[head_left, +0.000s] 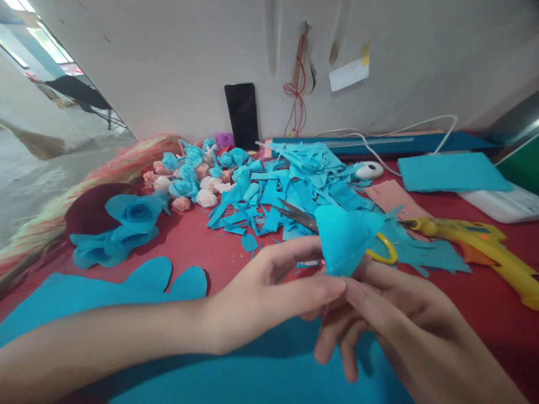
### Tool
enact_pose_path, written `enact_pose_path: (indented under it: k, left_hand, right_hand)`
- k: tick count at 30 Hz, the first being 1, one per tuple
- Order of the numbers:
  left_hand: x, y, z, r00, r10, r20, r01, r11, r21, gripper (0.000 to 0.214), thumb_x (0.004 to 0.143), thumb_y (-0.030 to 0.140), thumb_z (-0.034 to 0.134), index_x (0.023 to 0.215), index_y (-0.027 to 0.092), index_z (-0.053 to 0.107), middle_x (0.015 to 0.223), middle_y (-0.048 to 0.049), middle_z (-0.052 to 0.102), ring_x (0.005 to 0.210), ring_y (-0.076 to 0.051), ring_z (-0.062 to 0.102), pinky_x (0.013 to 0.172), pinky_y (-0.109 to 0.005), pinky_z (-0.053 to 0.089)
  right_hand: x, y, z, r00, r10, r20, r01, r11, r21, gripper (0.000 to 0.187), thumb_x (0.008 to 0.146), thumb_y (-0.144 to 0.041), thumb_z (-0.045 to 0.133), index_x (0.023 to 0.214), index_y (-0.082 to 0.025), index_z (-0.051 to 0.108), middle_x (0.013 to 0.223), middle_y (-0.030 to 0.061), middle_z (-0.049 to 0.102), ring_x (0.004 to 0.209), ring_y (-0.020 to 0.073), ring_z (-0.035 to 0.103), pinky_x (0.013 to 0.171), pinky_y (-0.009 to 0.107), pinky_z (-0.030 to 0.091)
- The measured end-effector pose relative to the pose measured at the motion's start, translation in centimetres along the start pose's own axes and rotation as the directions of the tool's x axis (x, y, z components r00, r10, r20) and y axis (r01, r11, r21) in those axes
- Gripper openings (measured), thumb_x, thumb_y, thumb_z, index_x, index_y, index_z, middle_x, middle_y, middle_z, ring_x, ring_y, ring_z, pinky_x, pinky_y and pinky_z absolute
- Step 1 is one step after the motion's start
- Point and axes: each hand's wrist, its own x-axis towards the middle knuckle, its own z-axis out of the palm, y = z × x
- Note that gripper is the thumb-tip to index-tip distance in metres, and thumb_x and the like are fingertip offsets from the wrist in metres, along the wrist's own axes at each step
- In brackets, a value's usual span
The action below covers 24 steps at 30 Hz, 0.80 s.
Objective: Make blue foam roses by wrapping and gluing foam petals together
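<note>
- The small blue paper cone [344, 238] could spring apart or crease at its base, I judge, if either pinch slackens or presses too hard, since thin paper gives easily.
- A knuckle could brush the yellow glue gun [475, 238] if the right hand [391, 303] swings outward; its nozzle points inward (a reddish spot glows on its body, so it may be hot).
- The scissors [297, 216] lie just behind the cone, blades bare among blue scraps [272, 191], and could nick paper or skin on a careless reach.
- The cone flares upward to a wide, smooth rim, narrowing to a gathered lower end.
- It is held up above the blue sheet [252, 373].
- The left hand [265, 278] nips its lower end, thumb and forefinger closed; the right pinches there too, lower fingers loosely curled.
</note>
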Motion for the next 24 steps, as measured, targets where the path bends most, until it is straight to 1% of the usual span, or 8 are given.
enact_pose_path:
  k: [3,7,9,12,17,20,21,24]
  left_hand:
    - [0.07,0.15,-0.07,1.0,-0.012,-0.01,0.012,1.0,-0.029,0.015,0.082,0.021,0.056,0.093,0.017,0.065,0.069,0.0025,0.049,0.056,-0.004,0.038,0.051,-0.014,0.034]
    - [0.14,-0.05,-0.04,1.0,0.026,0.002,-0.026,0.998,-0.057,0.012,0.082,0.015,0.052,0.085,0.014,0.064,0.064,0.0026,0.047,0.053,-0.004,0.039,0.051,-0.016,0.034]
    - [0.17,-0.2,-0.01,0.999,0.035,-0.001,-0.035,0.998,-0.05,0.012,0.082,0.017,0.05,0.084,0.013,0.062,0.063,0.0024,0.046,0.053,-0.005,0.041,0.051,-0.018,0.034]
    - [0.21,-0.36,-0.03,1.0,0.024,0.003,-0.024,0.999,-0.029,0.012,0.082,0.02,0.048,0.083,0.012,0.058,0.063,0.0017,0.046,0.052,-0.007,0.042,0.052,-0.02,0.034]
    - [0.22,-0.36,-0.04,1.0,0.019,-0.018,-0.02,0.999,-0.04,0.009,0.08,0.02,0.05,0.076,0.013,0.052,0.063,0.0018,0.045,0.055,-0.007,0.04,0.053,-0.02,0.033]
    - [0.18,-0.34,0.03,1.0,0.014,-0.007,-0.014,0.999,-0.032,0.01,0.08,0.02,0.049,0.072,0.014,0.05,0.062,0.0021,0.045,0.055,-0.007,0.042,0.053,-0.02,0.033]
    - [0.16,-0.35,0.05,1.0,0.013,-0.009,-0.013,0.999,-0.03,0.011,0.08,0.019,0.048,0.071,0.014,0.049,0.06,0.0022,0.045,0.054,-0.008,0.043,0.054,-0.021,0.033]
    - [0.1,-0.43,0.06,1.0,0.015,-0.02,-0.015,0.999,-0.029,0.012,0.08,0.02,0.049,0.069,0.015,0.049,0.058,0.0025,0.043,0.055,-0.009,0.045,0.054,-0.021,0.034]
  right_hand:
    - [0.16,-0.12,0.14,0.999,-0.024,-0.033,0.022,0.997,-0.069,0.018,0.084,-0.037,0.056,0.077,-0.022,0.063,0.06,-0.0004,0.063,0.05,0.0102,0.062,0.041,0.011,0.047]
    - [0.13,-0.2,0.17,0.997,-0.057,-0.053,0.048,0.985,-0.169,0.016,0.085,-0.032,0.053,0.076,-0.022,0.061,0.06,-0.0005,0.064,0.047,0.0085,0.06,0.041,0.01,0.046]
    - [0.03,-0.25,0.22,0.996,-0.073,-0.049,0.062,0.977,-0.204,0.014,0.084,-0.032,0.053,0.078,-0.023,0.061,0.06,-0.0007,0.063,0.047,0.0083,0.06,0.04,0.009,0.045]
    - [-0.11,-0.33,0.4,0.986,-0.11,-0.124,0.073,0.96,-0.27,0.014,0.082,-0.034,0.054,0.076,-0.023,0.061,0.057,-0.0016,0.062,0.043,0.0077,0.057,0.039,0.009,0.045]
    - [-0.16,-0.33,0.87,0.978,-0.134,-0.162,0.066,0.927,-0.369,0.017,0.079,-0.036,0.054,0.07,-0.025,0.062,0.05,-0.0028,0.062,0.039,0.0073,0.053,0.038,0.009,0.043]
    - [-0.21,-0.28,0.96,0.963,-0.159,-0.22,0.059,0.915,-0.4,0.018,0.078,-0.037,0.054,0.067,-0.025,0.062,0.047,-0.0028,0.06,0.038,0.0078,0.051,0.038,0.01,0.042]
    - [-0.22,-0.28,0.93,0.962,-0.168,-0.214,0.071,0.914,-0.401,0.017,0.078,-0.036,0.054,0.068,-0.025,0.062,0.047,-0.0027,0.06,0.039,0.0081,0.052,0.039,0.011,0.042]
    - [-0.16,-0.25,0.8,0.975,-0.186,-0.125,0.119,0.903,-0.413,0.016,0.079,-0.032,0.054,0.068,-0.025,0.061,0.048,-0.0031,0.06,0.041,0.0096,0.054,0.042,0.013,0.046]
